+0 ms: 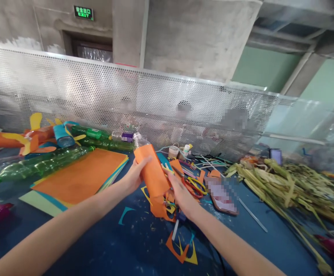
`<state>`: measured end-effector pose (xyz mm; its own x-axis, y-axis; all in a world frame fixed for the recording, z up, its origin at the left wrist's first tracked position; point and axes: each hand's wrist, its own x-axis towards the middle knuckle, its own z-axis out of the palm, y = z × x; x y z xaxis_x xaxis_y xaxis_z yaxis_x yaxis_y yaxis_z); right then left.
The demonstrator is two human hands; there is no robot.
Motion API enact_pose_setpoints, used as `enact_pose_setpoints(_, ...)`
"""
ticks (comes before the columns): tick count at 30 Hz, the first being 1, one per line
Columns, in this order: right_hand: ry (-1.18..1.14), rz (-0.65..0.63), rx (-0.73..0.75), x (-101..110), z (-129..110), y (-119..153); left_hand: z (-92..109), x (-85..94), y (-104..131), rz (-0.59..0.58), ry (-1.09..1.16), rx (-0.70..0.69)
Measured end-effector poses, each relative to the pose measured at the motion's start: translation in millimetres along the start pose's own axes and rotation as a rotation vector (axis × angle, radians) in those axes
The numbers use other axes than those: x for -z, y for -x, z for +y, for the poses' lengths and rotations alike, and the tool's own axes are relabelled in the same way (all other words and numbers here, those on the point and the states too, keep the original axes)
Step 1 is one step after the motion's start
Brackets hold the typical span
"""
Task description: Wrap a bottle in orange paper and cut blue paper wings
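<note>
In the head view, a clear plastic bottle (138, 138) is wrapped in orange paper (154, 172), tilted with its neck pointing away over the table. My left hand (134, 175) grips its left side, thumb lying across the paper. Against the right side, my right hand (182, 193) closes with its fingers along the wrapped bottle; some fingertips are hidden. Below the bottle lie cut orange scraps (158, 207). A white stick (175, 230) pokes out of a small dark purple object beneath my right wrist, near a black cord.
A stack of coloured paper (77, 176) lies left, beside green plastic bottles (40, 165) and paper-flower pieces (28, 142). To the right are a phone (222, 197) and dried corn husks (284, 191). Cut scraps (182, 249) lie in front; a perforated metal screen (161, 99) stands behind.
</note>
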<state>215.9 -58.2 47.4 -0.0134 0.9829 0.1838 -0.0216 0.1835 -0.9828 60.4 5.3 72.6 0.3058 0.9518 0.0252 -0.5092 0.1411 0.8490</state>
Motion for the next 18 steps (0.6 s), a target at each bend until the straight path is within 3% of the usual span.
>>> enact_pose_setpoints(4,-0.112,0.034,0.000,5,-12,-4,11,6.2,5,-0.283,-0.024,0.244)
enact_pose_setpoints(7,-0.150,0.075,0.008,2,-17,-4,10,4.6,9,-0.422,-0.059,0.314)
enact_pose_setpoints(14,-0.150,-0.077,0.116,-9,-21,4,0,1.2,16,-0.385,-0.122,0.291)
enact_pose_setpoints(18,-0.167,-0.088,0.083,-7,-21,3,-4,0.9,19,-0.430,-0.174,0.271)
